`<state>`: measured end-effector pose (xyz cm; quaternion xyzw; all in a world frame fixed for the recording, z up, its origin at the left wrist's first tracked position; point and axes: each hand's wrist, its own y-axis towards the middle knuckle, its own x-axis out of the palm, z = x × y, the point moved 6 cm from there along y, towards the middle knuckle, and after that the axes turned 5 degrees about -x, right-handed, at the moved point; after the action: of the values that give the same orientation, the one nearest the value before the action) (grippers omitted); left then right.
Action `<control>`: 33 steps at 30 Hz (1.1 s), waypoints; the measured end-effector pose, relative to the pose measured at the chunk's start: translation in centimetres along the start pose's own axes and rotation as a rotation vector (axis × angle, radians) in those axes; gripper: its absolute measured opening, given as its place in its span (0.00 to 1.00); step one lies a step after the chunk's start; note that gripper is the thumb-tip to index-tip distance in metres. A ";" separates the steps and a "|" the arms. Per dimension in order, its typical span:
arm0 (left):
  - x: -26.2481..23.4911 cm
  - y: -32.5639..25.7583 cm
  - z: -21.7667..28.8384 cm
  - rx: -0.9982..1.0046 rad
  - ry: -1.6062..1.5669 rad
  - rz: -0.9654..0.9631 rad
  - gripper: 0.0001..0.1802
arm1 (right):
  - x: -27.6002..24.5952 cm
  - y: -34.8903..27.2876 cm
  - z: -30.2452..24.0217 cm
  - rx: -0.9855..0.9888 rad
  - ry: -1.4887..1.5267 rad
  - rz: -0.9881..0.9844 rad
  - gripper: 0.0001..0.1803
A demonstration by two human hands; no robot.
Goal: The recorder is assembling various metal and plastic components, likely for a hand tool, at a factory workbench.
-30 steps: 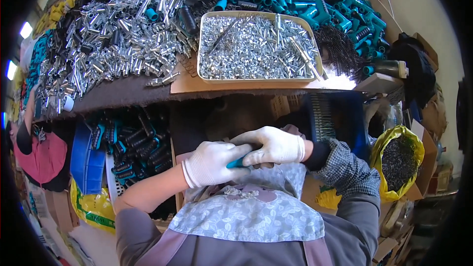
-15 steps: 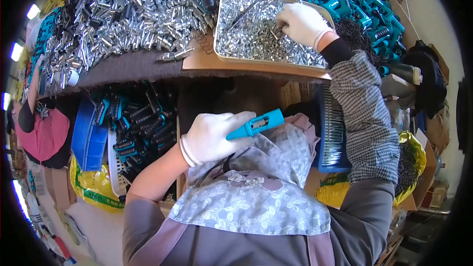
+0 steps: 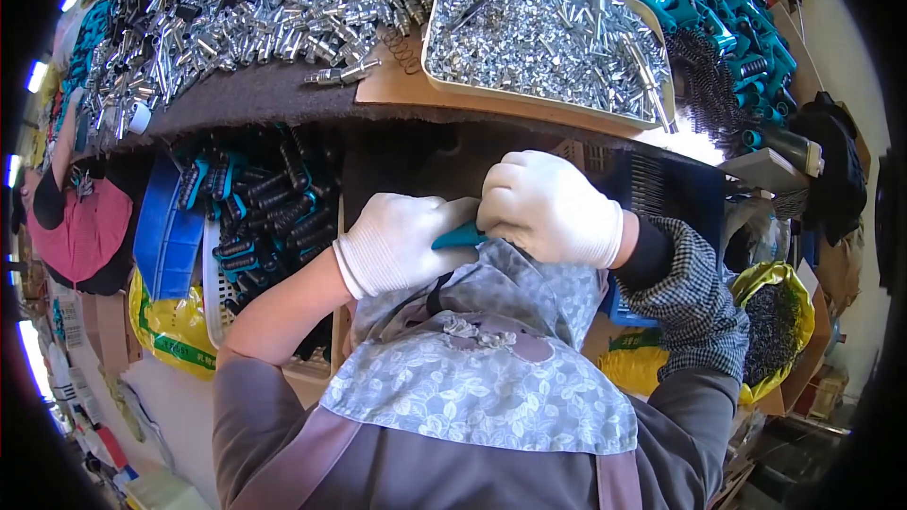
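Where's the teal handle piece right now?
In the head view the teal handle piece sits centre frame, clasped between the left hand and right hand, just below the table edge and above the floral apron.

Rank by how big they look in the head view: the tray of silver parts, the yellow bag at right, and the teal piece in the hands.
1. Tray of silver parts
2. Yellow bag
3. Teal piece, mostly hidden by the hands
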<state>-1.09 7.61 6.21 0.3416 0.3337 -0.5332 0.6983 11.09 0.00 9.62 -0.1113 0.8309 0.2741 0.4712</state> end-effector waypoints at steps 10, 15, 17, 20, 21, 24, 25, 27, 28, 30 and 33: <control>1.6 -0.1 -0.1 -0.048 0.087 -0.101 0.23 | 1.2 -0.2 1.0 0.340 -0.047 -0.239 0.08; 1.0 -0.8 0.7 -0.002 0.121 -0.046 0.26 | 2.8 -1.9 4.7 0.566 0.656 -0.541 0.33; 1.0 -0.9 1.0 0.047 0.102 -0.025 0.26 | 4.1 -2.8 4.9 0.629 0.785 -0.582 0.31; 1.1 -1.0 1.1 0.058 0.114 -0.019 0.25 | 4.9 -3.6 3.9 0.770 0.972 -0.601 0.27; 1.1 -1.0 1.1 0.063 0.113 -0.004 0.24 | 5.0 -3.6 4.0 0.770 0.933 -0.546 0.27; 1.3 -0.9 1.2 0.066 0.125 -0.020 0.24 | 5.6 -3.9 3.6 0.788 0.878 -0.447 0.25; 1.5 -0.9 1.3 0.067 0.139 -0.049 0.24 | 5.2 -3.7 3.4 0.768 0.804 -0.428 0.25; 1.3 -0.7 1.4 0.081 0.140 -0.023 0.24 | 4.7 -3.6 3.2 0.599 0.637 -0.244 0.26; 1.1 -0.7 1.4 0.091 0.143 0.003 0.24 | 4.6 -3.4 2.8 0.597 0.634 -0.244 0.26; 0.8 -0.5 0.9 0.087 0.136 0.021 0.25 | 3.1 -2.7 2.6 0.638 0.377 -0.206 0.28; 0.0 0.3 -0.2 0.071 0.109 0.127 0.24 | 0.7 -1.4 3.3 0.492 0.070 -0.047 0.26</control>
<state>-0.78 7.81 6.11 0.4151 0.3300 -0.4801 0.6988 13.70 0.72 7.19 -0.0219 0.8857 0.0485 0.4612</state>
